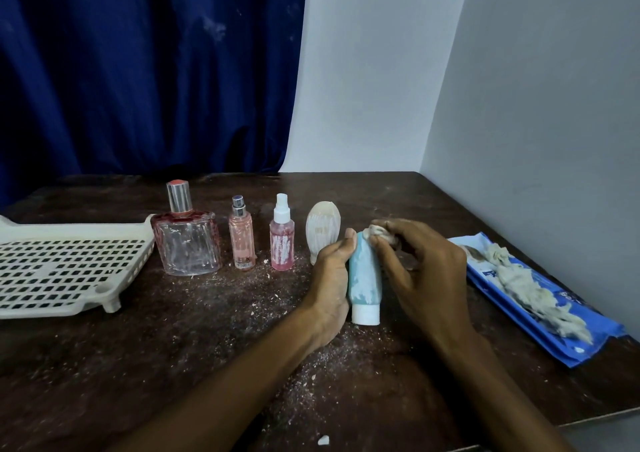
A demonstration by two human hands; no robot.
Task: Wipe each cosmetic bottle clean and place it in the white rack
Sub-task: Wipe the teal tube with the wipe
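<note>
A person's left hand (pixel 332 278) grips a teal tube (pixel 362 278) standing cap-down on a crumb-strewn table (pixel 173 347), hiding much of a white bottle (pixel 322 223) behind it. The right hand (pixel 422 271) pinches a wadded wipe (pixel 382 232) against the tube's top, covering its tip. The white rack (pixel 69 264), far left, is cut off by the frame edge. Between rack and hands stand a large bottle (pixel 187 244), a pink bottle (pixel 241 237) and a spray bottle (pixel 282 240). Soiled wipes (pixel 519 278) lie on a blue pack (pixel 547 327) at right.

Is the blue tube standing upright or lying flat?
Upright, cap down: the blue tube has its white cap at the bottom, and the left hand grips it.
</note>
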